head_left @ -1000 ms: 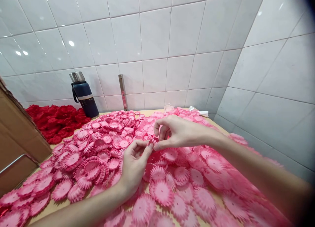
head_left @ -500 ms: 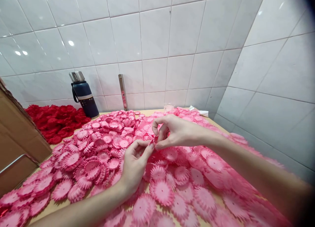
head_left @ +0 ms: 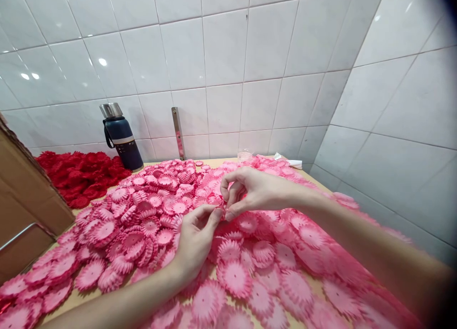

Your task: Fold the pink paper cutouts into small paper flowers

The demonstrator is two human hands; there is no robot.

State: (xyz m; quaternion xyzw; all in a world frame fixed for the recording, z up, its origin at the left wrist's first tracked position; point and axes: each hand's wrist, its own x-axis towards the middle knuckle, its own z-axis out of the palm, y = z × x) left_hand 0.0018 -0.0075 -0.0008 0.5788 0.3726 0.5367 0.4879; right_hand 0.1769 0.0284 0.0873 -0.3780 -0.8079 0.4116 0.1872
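At nine o'clock a brown cardboard box [head_left: 24, 195] leans in at the edge of the wooden surface [head_left: 228, 163]. Past it, toward ten o'clock, lies a heap of red paper flower discs [head_left: 80, 174], with a dark blue steel-capped flask [head_left: 121, 139] standing against the white tiled wall [head_left: 228, 57]. A spread of pink frilled paper flower discs [head_left: 143, 214] covers the surface all around my hands. My left hand [head_left: 195, 241] is at centre, its grip nearly closed, thumb and forefinger pinching a small pink paper piece [head_left: 222, 210]. My right hand [head_left: 255, 191], coming from three o'clock, pinches the same piece, fingertips touching my left. The piece is held just above the pink discs. Nothing stands between my hands.
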